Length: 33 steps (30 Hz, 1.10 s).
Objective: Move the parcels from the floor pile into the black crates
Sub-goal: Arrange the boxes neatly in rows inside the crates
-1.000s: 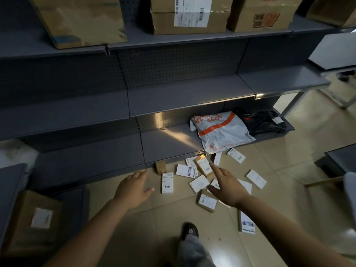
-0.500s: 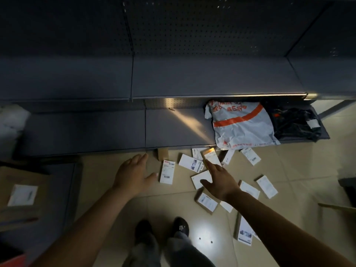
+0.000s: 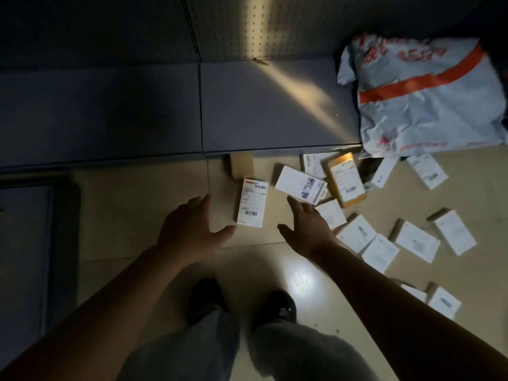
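Note:
Several small flat parcels with white labels lie scattered on the tiled floor. One labelled parcel (image 3: 252,202) lies between my hands, and a second (image 3: 301,184) sits tilted just beyond my right fingertips. A brown parcel (image 3: 345,179) lies further right. My left hand (image 3: 189,230) hovers open, fingers spread, left of the labelled parcel, thumb near its lower corner. My right hand (image 3: 306,227) reaches forward open, holding nothing. No black crate is in view.
A grey bottom shelf (image 3: 275,111) runs across ahead of the parcels. A large grey mailer bag with an orange stripe (image 3: 423,94) rests on its right end. A small brown box (image 3: 242,165) leans at the shelf edge. My two shoes (image 3: 242,303) stand below my hands.
The view has tilted down and closer to the floor. Both hands have lowered toward the parcels, and my right hand has drawn left, off the brown parcel, toward the labelled one.

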Tool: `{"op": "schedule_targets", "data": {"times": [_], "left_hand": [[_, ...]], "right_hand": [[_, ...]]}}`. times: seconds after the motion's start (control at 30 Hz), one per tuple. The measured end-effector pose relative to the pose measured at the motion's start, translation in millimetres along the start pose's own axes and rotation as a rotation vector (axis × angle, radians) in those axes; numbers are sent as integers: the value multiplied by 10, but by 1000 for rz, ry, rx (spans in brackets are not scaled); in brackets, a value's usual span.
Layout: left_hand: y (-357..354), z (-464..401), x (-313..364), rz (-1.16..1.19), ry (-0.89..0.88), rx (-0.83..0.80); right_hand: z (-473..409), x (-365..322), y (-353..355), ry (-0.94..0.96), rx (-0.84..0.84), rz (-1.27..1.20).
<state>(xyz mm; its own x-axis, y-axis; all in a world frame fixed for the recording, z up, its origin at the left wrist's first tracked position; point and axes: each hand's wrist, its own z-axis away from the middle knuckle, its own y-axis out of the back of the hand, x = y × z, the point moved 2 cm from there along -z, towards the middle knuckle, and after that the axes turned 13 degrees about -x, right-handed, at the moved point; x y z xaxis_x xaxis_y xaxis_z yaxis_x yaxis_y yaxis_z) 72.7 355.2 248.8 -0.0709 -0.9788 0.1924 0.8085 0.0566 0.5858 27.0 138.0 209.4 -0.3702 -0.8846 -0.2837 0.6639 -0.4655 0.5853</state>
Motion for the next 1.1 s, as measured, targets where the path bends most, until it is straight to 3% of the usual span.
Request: {"op": "schedule_targets", "data": {"times": [0.37, 0.53, 0.67, 0.87, 0.97, 1.1], "left_hand": [[-729, -2571, 137, -22, 15, 83], [-889, -3332, 236, 146, 97, 174], [-951, -3632, 386, 373, 160, 353], [-1077, -3801, 369, 368, 104, 515], [-1083, -3724, 277, 323, 102, 485], [-973, -3518, 166, 294, 171, 317]], "right_hand": [[-1703, 855, -554, 55, 154, -22], [-2086, 1139, -492, 14, 204, 113], [-2040, 1229, -425, -21, 257, 191], [-1751, 1439, -718, -62, 217, 242], [-1754, 1552, -769, -93, 161, 245], [-1857, 1466, -670, -79, 167, 231]]}}
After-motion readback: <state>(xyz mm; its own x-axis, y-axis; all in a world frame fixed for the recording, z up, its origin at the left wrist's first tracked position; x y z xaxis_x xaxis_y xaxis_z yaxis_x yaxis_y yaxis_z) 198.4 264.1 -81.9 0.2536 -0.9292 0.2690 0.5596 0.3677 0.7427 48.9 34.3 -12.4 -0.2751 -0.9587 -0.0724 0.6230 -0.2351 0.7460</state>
